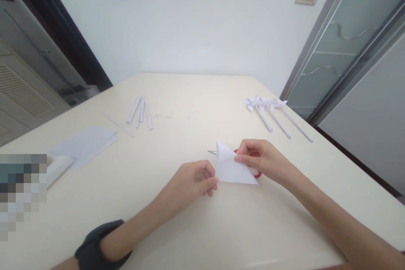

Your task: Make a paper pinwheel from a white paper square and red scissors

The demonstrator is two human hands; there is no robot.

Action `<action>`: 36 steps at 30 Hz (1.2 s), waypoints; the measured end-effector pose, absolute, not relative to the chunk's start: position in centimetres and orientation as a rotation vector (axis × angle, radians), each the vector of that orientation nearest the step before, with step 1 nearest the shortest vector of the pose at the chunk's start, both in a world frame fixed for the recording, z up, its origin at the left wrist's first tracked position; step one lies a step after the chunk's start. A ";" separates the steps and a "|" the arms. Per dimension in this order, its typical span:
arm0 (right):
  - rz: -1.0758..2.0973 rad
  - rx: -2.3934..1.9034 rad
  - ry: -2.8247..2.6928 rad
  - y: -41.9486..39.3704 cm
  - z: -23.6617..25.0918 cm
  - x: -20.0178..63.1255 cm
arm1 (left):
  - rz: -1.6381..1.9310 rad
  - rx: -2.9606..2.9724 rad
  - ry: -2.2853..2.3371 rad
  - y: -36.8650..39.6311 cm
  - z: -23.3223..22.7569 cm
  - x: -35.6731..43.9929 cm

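Note:
A white sheet of paper (232, 168), folded toward a triangle, is held just above the table between both hands. My left hand (198, 179) pinches its lower left corner between thumb and fingers. On the slanted upper right edge, my right hand (262, 158) grips the paper with thumb and forefinger. Behind the paper lie scissors (257, 173) with red and white handles; one metal tip pokes out on the left, and the rest is mostly covered by the paper and my right hand.
Paper pinwheels (261, 103) on rolled sticks lie at the right. Several rolled paper tubes (141, 112) sit at the back left, near a thin stick (120, 125) and small scraps (163, 116). A paper stack (84, 145) and a white roll (59, 169) lie on the left of the table (177, 236).

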State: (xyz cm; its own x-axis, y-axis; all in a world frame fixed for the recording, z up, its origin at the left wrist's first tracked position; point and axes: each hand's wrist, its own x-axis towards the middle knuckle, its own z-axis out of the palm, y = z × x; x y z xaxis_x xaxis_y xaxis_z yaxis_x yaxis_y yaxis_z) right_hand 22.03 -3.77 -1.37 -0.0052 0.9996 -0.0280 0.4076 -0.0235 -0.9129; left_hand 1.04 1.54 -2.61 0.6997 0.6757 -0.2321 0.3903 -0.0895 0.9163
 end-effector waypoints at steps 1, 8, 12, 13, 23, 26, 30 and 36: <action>0.997 -1.520 -1.510 -3.8 -1.5 21.9 | 0.302 1.703 0.861 1.6 -2.6 1.1; 0.978 -1.513 -1.505 -4.0 -1.8 21.8 | 0.329 1.712 0.864 1.8 -2.5 0.9; 1.071 -1.525 -1.512 -3.7 -1.7 22.3 | 0.289 1.735 0.858 1.6 -2.3 0.9; 1.092 -1.527 -1.513 -3.6 -1.6 22.4 | 0.275 1.737 0.862 1.6 -2.3 0.9; 1.174 -1.521 -1.471 -3.4 -1.4 22.4 | 0.210 1.738 0.859 1.6 -2.3 1.0; 1.154 -1.504 -1.462 -3.6 -1.4 22.4 | 0.218 1.747 0.869 1.6 -2.1 1.0; 1.132 -1.483 -1.445 -3.7 -1.2 22.4 | 0.226 1.755 0.880 1.7 -2.0 1.0; 1.115 -1.460 -1.429 -3.8 -1.5 22.3 | 0.233 1.798 0.881 1.7 -1.6 1.0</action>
State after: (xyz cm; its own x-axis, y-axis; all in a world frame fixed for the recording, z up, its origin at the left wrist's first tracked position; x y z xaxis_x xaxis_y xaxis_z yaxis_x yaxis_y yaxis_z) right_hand 22.34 -3.81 -1.47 -0.0224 0.9979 -0.0604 0.3012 -0.0509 -0.9522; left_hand 0.99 1.73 -1.60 0.7075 0.6620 -0.2474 0.4538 -0.1573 0.8771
